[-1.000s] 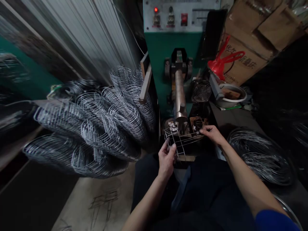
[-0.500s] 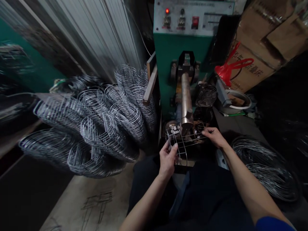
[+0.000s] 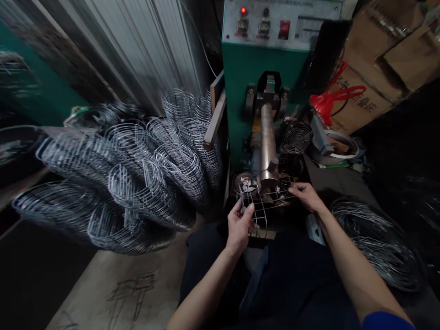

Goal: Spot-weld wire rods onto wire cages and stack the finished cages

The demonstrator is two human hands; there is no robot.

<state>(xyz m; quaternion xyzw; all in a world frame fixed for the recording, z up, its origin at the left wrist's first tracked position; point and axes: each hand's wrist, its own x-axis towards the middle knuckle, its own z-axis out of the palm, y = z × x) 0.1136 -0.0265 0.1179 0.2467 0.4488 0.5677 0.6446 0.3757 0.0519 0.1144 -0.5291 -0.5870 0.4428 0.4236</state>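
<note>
A small wire frame [image 3: 260, 210] is held in front of the person's lap, just below the tip of a metal cylinder [image 3: 268, 142]. At its seven o'clock, the left hand [image 3: 239, 228] pinches it, thumb against the bent fingers. Thin wires [image 3: 275, 193] run out from it toward three o'clock, where the right hand [image 3: 307, 196] has its fingertips closed on their far end; whether they are joined to the frame cannot be told. At twelve o'clock rises a green machine [image 3: 233, 91] with a lit red lamp [image 3: 243, 9]. Stacked wire loops [image 3: 147, 183] fill nine o'clock. A wire bundle [image 3: 378, 243] lies between three and four, a bowl [image 3: 354, 149] at two.
</note>
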